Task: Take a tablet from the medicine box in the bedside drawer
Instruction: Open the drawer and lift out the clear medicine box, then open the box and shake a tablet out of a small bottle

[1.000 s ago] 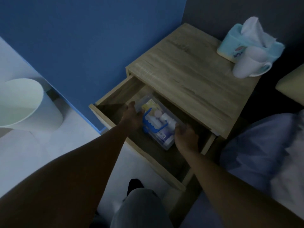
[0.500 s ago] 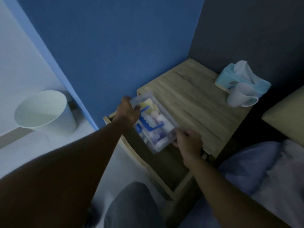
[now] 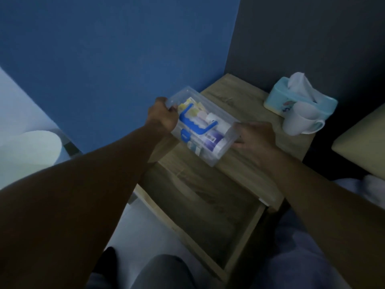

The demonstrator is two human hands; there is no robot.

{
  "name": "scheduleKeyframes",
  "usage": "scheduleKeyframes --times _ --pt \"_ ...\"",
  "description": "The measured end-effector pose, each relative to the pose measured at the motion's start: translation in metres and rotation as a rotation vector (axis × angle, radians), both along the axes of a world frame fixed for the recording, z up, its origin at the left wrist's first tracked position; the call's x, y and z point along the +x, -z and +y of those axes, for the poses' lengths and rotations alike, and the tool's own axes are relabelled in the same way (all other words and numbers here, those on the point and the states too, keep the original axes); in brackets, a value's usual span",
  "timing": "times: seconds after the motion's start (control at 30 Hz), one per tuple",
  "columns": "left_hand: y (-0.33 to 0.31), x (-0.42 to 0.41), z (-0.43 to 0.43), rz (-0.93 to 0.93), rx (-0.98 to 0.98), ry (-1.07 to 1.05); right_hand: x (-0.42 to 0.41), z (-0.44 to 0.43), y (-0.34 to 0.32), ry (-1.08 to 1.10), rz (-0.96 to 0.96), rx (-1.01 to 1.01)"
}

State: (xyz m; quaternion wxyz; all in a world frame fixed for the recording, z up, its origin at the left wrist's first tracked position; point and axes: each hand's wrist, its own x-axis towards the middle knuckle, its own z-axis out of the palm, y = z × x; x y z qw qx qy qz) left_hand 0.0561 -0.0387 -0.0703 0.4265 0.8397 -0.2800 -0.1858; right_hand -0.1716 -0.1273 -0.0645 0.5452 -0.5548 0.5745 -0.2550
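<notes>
A clear plastic medicine box point(image 3: 210, 142) with a blue handle and blue latch is held over the front of the wooden bedside table point(image 3: 254, 170). Its lid is closed, and bottles and packets show through it. My left hand point(image 3: 162, 116) grips the box's far left end. My right hand point(image 3: 253, 134) grips its near right end. Below them the drawer point(image 3: 200, 207) stands pulled out, dark inside, with nothing visible in it. No tablet can be made out on its own.
A light blue tissue box point(image 3: 300, 99) and a white mug point(image 3: 300, 122) stand at the back right of the tabletop. A pale waste bin point(image 3: 27, 153) sits on the floor at left. Blue wall behind, bed point(image 3: 358, 147) at right, my knee point(image 3: 164, 272) below.
Both hands lifted the medicine box out of the drawer and carried it up and back to above the tabletop. The drawer stays open.
</notes>
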Motion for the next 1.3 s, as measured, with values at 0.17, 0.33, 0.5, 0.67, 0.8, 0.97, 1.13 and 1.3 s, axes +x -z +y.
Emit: scheduleKeyframes --times 0.17,0.33,0.5,0.67,0.8,0.97,1.13,1.3 --pt "0.015 0.017 -0.03 -0.013 -0.017 0.023 0.014 -0.033 0.002 -0.036 0.073 -0.015" --pt "0.021 0.03 -0.043 0.013 -0.051 0.041 0.022 -0.047 0.008 -0.083 0.092 -0.088" --pt "0.023 0.024 -0.039 0.07 -0.054 0.055 0.018 -0.044 0.011 -0.098 0.139 -0.179" --pt "0.037 -0.016 -0.017 0.188 -0.138 -0.023 0.009 -0.012 0.013 -0.237 0.273 -0.556" --pt "0.043 -0.042 -0.016 0.492 -0.26 -0.112 -0.002 -0.005 0.018 -0.442 0.365 -0.6" --pt "0.047 -0.047 -0.017 0.629 -0.301 -0.237 -0.001 -0.002 0.013 -0.506 0.464 -0.698" --pt "0.047 -0.049 -0.014 0.587 -0.3 -0.232 0.001 -0.004 0.019 -0.493 0.535 -0.719" --pt "0.059 -0.053 0.005 0.299 -0.222 -0.108 0.003 -0.002 0.016 -0.466 0.566 -0.734"
